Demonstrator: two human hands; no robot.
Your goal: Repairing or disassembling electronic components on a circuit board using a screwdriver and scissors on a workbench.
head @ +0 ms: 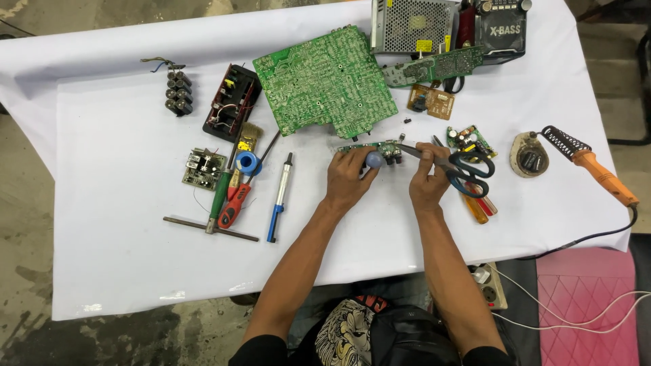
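Green fibreglass sits between our hands: the left hand (349, 177) pinches a small narrow circuit board (369, 150) by its near edge, thumb and fingers closed on it just above the cloth, while the right hand (427, 179) is closed around a slim metal tool (415, 152) — tweezers or fine pliers, we cannot tell which — whose tip touches the right end of that board. We judge the work goes best with the board held flat and steady, wrists resting on the cloth, and the tip worked at one spot with light pressure rather than levered, since small parts on such a board look easy to snap off. Black-handled scissors (471, 173) lie just beside the right hand, near enough to snag a sleeve or knuckle. Our work surface is a table under a white cloth (115, 244) — crowded toward the far edge with a large green circuit board (325, 81), a perforated metal box (410, 24), a soldering iron with an orange handle (597, 169) on the right, and a blue desoldering pump (279, 200) and screwdrivers (227, 196) to the left. Beyond the cloth we see stained concrete floor (27, 271) and a pink quilted cushion (590, 298) at lower right.
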